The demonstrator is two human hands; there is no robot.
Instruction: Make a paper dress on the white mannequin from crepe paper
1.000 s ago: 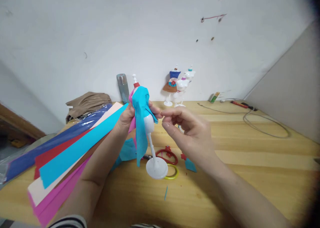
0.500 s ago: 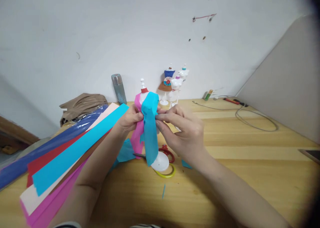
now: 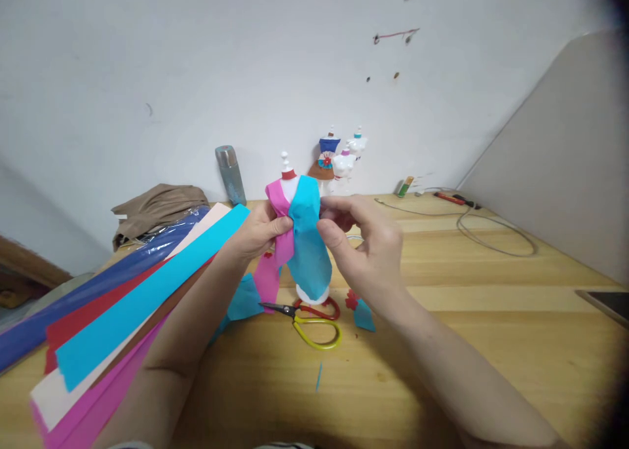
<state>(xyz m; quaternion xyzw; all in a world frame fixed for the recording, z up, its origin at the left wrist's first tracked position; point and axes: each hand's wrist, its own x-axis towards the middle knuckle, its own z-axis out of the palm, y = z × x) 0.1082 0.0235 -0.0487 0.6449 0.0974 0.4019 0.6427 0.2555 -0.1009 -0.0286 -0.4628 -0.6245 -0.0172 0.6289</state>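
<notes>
I hold a small white mannequin (image 3: 289,185) upright in front of me, its round base hanging just above the table. A pink paper strip (image 3: 276,223) and a cyan paper strip (image 3: 307,242) cross over its chest and hang down. My left hand (image 3: 258,229) pinches the pink strip at the waist from the left. My right hand (image 3: 361,249) is closed on the cyan strip at the mannequin's right side.
Long coloured paper sheets (image 3: 122,298) fan out at the left. Scissors (image 3: 312,318) with red and yellow handles lie under the mannequin, with paper scraps (image 3: 363,314) beside them. Dressed mannequins (image 3: 337,164), a metal bottle (image 3: 230,174), a brown cloth (image 3: 157,203) and cables (image 3: 491,229) sit by the wall.
The mannequin turned to face me and stands upright. My right hand, apart from it a second ago, closed on the cyan strip, which is now spread across the chest beside the pink one.
</notes>
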